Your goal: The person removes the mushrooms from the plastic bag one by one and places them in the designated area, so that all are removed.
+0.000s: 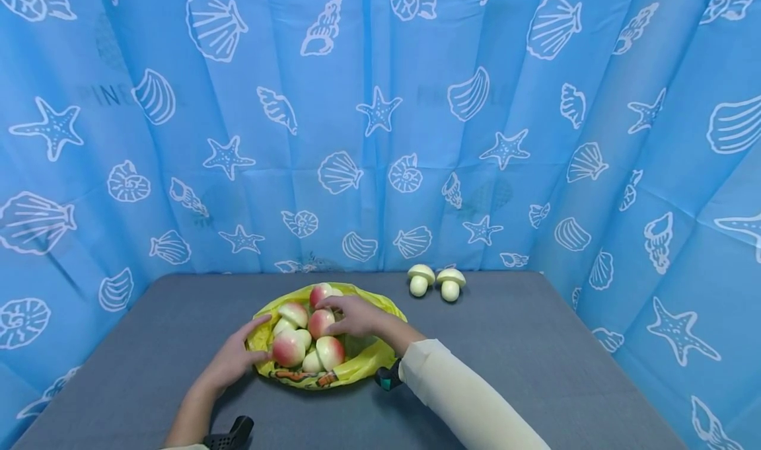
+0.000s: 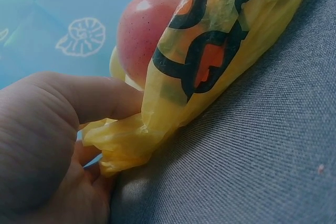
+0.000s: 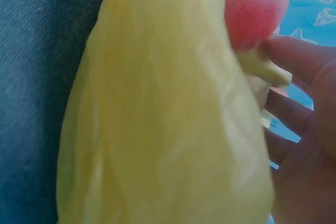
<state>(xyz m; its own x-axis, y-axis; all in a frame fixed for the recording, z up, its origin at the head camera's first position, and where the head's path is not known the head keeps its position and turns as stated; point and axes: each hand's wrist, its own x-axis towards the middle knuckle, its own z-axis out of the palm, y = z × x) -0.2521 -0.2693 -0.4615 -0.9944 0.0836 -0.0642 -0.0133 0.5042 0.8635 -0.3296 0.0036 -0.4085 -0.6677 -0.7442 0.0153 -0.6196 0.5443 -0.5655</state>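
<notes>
A yellow plastic bag [image 1: 371,364] lies rolled open on the table, holding several toy mushrooms with pink-red caps and pale stems. At its left edge is my left hand [image 1: 233,357]; the left wrist view shows the bag's rim [image 2: 131,142] between thumb and fingers. My right hand [image 1: 357,316] reaches over the bag's middle from the right. Its thumb and fingers are around a pink-capped mushroom [image 1: 320,322], and the right wrist view shows the thumb against a red cap [image 3: 257,9] by the stem. The bag hides part of the right fingers in that view.
Two pale green mushrooms, a left one [image 1: 421,278] and a right one [image 1: 450,283], stand upright near the table's back edge, right of the bag. A blue shell-patterned curtain [image 1: 380,139] hangs behind the grey table [image 1: 535,371] and along its sides.
</notes>
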